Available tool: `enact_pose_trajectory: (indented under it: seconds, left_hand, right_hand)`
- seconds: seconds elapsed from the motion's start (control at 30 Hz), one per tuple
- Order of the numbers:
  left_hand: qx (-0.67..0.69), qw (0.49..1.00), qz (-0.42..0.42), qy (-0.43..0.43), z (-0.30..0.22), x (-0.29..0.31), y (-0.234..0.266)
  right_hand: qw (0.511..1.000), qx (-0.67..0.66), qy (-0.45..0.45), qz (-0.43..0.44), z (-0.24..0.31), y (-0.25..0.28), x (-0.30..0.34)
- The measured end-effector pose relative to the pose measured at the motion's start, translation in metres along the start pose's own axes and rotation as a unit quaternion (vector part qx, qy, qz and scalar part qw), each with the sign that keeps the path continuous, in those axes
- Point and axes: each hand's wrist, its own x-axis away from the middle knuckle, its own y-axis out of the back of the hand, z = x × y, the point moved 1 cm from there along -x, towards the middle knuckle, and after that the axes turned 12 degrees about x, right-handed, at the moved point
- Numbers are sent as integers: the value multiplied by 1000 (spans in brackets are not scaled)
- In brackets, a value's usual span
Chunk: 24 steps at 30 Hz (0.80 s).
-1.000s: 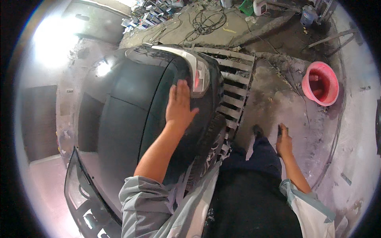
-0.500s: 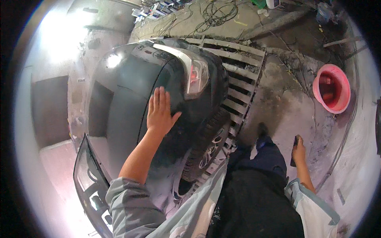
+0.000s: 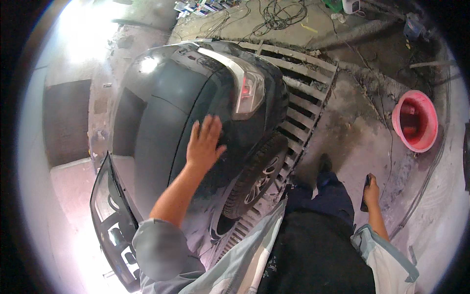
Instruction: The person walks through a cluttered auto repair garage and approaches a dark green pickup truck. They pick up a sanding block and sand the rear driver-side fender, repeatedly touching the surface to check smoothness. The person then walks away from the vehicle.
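Observation:
My left hand (image 3: 204,144) is open, fingers spread, over the dark panel of a car (image 3: 166,117) beside a curved panel seam. Whether the palm touches the paint I cannot tell. Just beyond the fingertips is the car's lamp (image 3: 250,90), a clear lens with a red part inside. The tyre and spoked wheel (image 3: 259,179) lie to the right of my left forearm. Down at my right side, my right hand (image 3: 373,191) is closed round a dark, flat, oblong object (image 3: 364,196); its kind is not clear.
A slatted floor grate (image 3: 306,108) runs alongside the car. To the right stands a pink tub (image 3: 415,122) with something red inside. Coiled cables (image 3: 279,19) lie on the floor at the far side. A black-framed car door (image 3: 113,220) stands out at lower left.
My left hand has shifted slightly over the panel, and its fingers are more spread and a little blurred. The whole view has moved slightly. My right hand keeps its hold.

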Motion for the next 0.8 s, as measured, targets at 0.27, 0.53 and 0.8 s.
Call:
enact_pose_trajectory:
  seconds: [0.27, 0.53, 0.8]
  left_hand:
    - [32, 998, -20, 43, -45, -50, -21]
    - [60, 995, 29, -73, -47, 25, -54]
    - [60, 992, -67, 84, 7, 88, -29]
  right_hand:
    - [999, 10, 41, -26, -21, -10, 9]
    - [999, 6, 41, -16, -29, -21, 2]
    - [999, 19, 50, -6, -13, -26, -24]
